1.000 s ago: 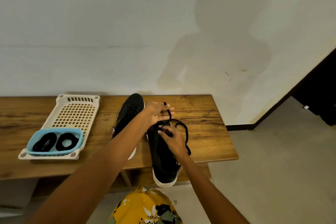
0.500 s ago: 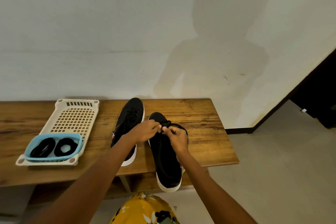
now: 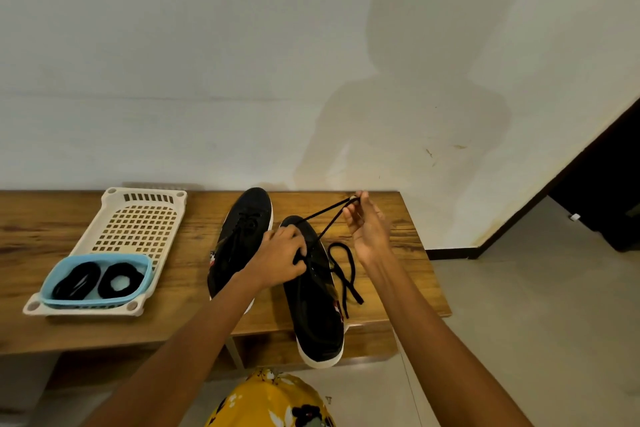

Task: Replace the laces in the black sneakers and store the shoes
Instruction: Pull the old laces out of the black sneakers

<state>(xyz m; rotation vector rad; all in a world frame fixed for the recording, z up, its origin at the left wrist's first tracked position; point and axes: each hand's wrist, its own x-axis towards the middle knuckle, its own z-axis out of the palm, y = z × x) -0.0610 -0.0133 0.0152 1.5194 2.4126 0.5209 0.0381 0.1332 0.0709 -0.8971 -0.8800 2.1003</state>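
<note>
The bench [image 3: 381,218] carries everything; its right end and front edge lie close to the work. A white slotted tray [image 3: 138,218] is set well to the left, with a blue tub [image 3: 147,270] at its near end holding two coiled black laces [image 3: 98,280] — presumably kept clear of the lacing area. The left sneaker [image 3: 242,229] lies flat beside the right sneaker [image 3: 311,315], whose heel overhangs the front edge, probably for easier reach. The right sneaker is steadied by the left hand [image 3: 280,258], its fingers curled and pinching the lace [image 3: 325,218] at the eyelets. The lace end is pinched by the right hand [image 3: 367,225] and drawn taut, up and to the right, where open room is available — slack is looped on the bench just beside the shoe.
</note>
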